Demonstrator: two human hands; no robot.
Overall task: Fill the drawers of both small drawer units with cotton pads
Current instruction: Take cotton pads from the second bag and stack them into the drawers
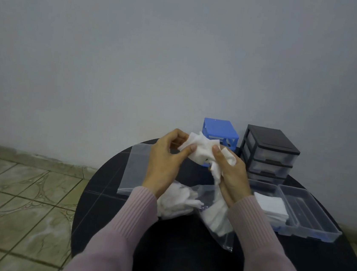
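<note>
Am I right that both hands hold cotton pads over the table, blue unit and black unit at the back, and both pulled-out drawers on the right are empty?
Not both. In the head view the nearer drawer already holds a stack of cotton pads; only the outer drawer looks empty. The rest stands.

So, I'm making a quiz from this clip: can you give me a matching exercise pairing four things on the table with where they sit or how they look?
Things:
1. blue drawer unit
2. black drawer unit
3. bunch of cotton pads
4. stacked cotton pads

Descriptions:
A. lying in a clear drawer on the table
B. held up by both hands
C. right of the other unit, three drawers in place
D. by the wall, partly hidden behind the hands

Pairs: 1-D, 2-C, 3-B, 4-A
</note>
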